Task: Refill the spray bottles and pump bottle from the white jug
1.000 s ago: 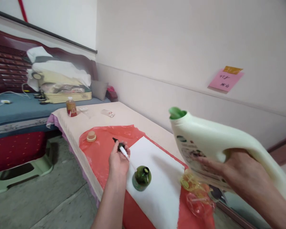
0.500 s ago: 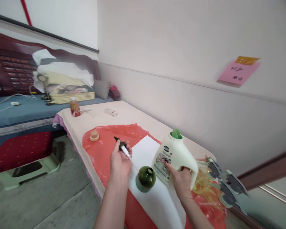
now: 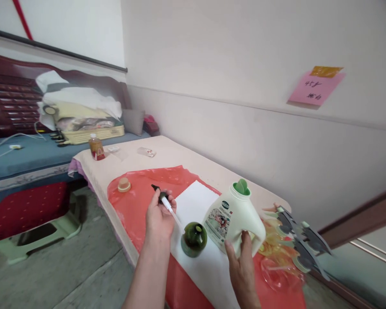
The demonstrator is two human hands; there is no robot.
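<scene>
My left hand (image 3: 161, 214) is closed around a black pump head (image 3: 163, 196), its white neck and clear dip tube pointing down toward a dark green round bottle (image 3: 194, 240). That bottle stands with its narrow mouth uncovered on a white sheet. To its right stands a pale green detergent jug (image 3: 233, 219), uncapped, with a bright green spout in its mouth. Beside the jug's handle, my right hand (image 3: 242, 266) has its thumb and fingers apart; fingertips lie against or very near the handle. Some of its fingers are hidden.
A red plastic sheet (image 3: 141, 184) lies under the white sheet (image 3: 193, 197). A beige cap (image 3: 124, 185) sits on it at left. Farther back is an amber bottle (image 3: 97, 148). Sunglasses (image 3: 299, 240) and yellow plastic lie at right. A red-topped stool (image 3: 28, 206) stands left of the table.
My right hand has loosened from the jug's handle and moved lower, its fingers spreading. My left hand still holds the pump head. The view has shifted slightly.
</scene>
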